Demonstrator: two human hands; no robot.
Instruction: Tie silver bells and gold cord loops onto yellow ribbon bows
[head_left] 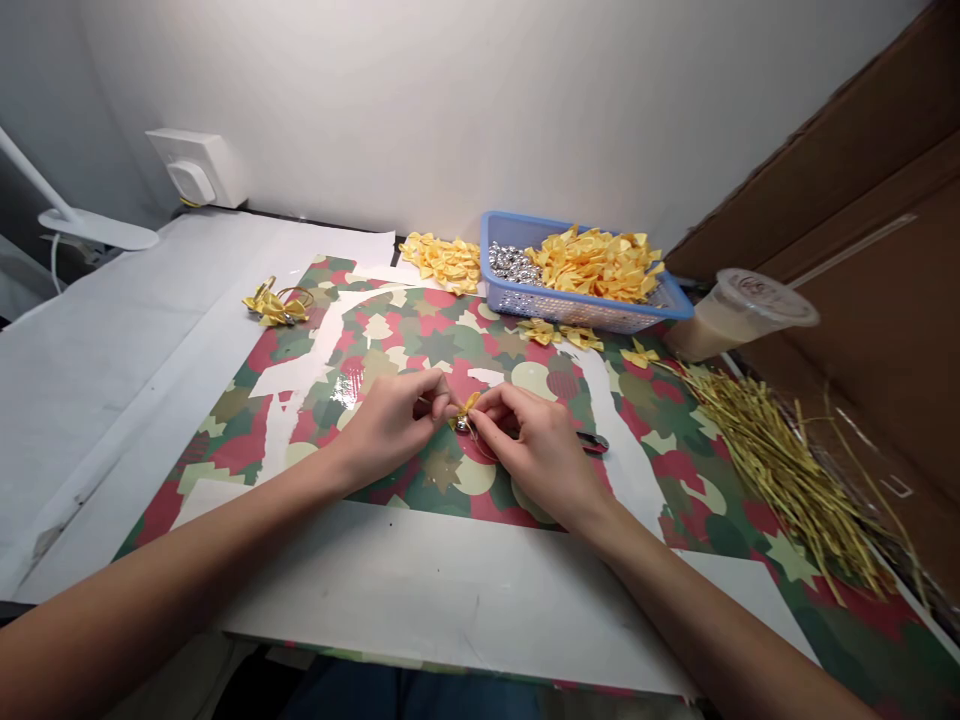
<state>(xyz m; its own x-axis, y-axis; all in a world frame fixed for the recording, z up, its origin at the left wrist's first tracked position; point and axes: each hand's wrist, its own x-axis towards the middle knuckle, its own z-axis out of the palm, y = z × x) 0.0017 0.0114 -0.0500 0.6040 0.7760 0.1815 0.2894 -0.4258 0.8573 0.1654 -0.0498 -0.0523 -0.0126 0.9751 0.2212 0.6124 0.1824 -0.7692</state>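
Note:
My left hand (394,420) and my right hand (536,450) meet over the patterned red and green paper (420,340), fingers pinched together. Between the fingertips sits a small yellow ribbon bow (466,408) with a little silver bell just under it. Both hands grip this bow from either side. A dark small tool (594,442) lies on the paper right behind my right hand.
A blue basket (592,305) at the back holds yellow bows and silver bells. More bows (444,262) lie left of it. Gold wire ties (780,465) are piled at the right, beside a plastic cup (739,310). Finished pieces (274,305) lie far left.

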